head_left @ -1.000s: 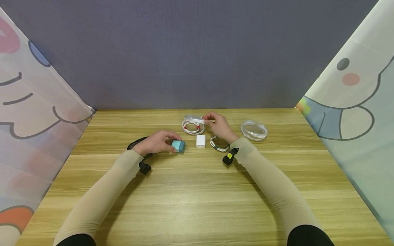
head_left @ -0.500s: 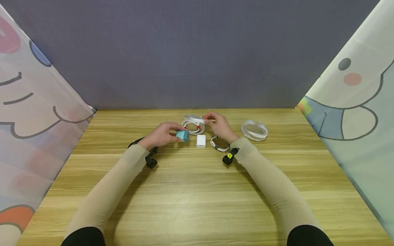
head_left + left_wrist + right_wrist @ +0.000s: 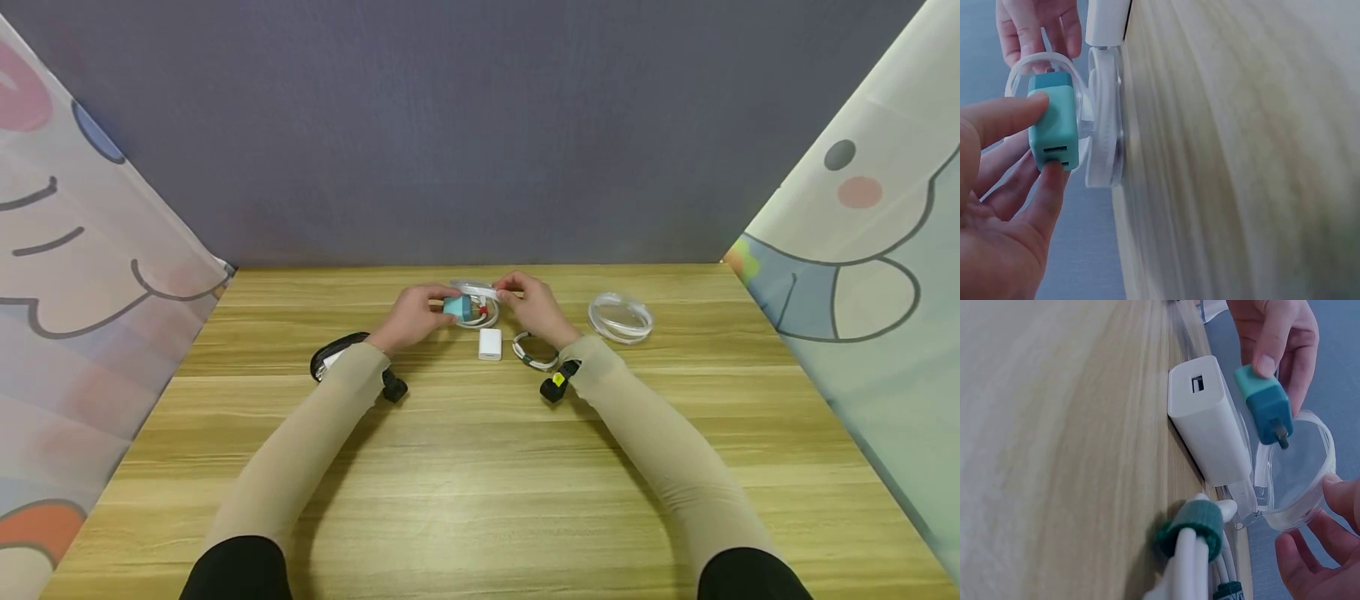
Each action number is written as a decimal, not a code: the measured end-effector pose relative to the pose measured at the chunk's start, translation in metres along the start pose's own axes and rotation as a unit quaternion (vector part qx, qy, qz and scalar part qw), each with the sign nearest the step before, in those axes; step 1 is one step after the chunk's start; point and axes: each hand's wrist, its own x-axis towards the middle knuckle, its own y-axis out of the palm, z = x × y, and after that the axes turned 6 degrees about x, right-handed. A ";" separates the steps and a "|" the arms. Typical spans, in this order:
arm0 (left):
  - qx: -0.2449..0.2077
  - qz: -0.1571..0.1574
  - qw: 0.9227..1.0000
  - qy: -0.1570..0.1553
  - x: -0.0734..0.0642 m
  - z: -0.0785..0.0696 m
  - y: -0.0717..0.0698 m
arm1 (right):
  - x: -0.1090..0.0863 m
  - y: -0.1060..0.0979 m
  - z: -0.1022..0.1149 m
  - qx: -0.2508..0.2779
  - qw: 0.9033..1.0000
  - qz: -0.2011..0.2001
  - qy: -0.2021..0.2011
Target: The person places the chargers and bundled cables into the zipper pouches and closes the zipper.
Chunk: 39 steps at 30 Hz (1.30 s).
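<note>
My left hand (image 3: 414, 318) pinches a teal two-tone charger plug (image 3: 1054, 122) between thumb and fingers; two ports face the wrist in the left wrist view. In the right wrist view its metal prong (image 3: 1281, 434) points toward a clear round plastic case (image 3: 1300, 469). My right hand (image 3: 534, 310) pinches that case's raised, transparent part by its rim. Below the charger in the head view lies a coiled white cable (image 3: 491, 317) with a red tie, partly hidden. A white charger plug (image 3: 490, 344) lies just nearer, apart from both hands.
A white cable with green ties (image 3: 534, 363) lies below my right hand. Another clear round case (image 3: 619, 319) sits to the right. At the left, a black pouch (image 3: 318, 360) with something white in it is partly covered by my left wrist. A grey panel (image 3: 480, 133) stands behind the table.
My left hand has carried the teal charger up and to the right, from beside the white charger to over the clear case. More of the black pouch shows. My right hand stays put.
</note>
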 end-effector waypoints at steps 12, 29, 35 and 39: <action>-0.001 -0.011 1.000 -0.008 0.010 0.002 0.010 | 0.001 0.002 0.000 -0.001 1.000 -0.013 0.000; 0.030 -0.017 0.999 -0.031 0.010 0.001 0.007 | 0.001 0.004 -0.001 0.013 1.000 -0.008 0.015; 0.008 -0.040 0.999 -0.033 0.005 0.001 0.002 | 0.001 0.005 -0.001 0.015 1.000 -0.007 0.008; 0.007 -0.048 0.998 -0.028 0.002 0.002 0.000 | -0.001 0.006 -0.001 0.017 1.000 0.002 0.005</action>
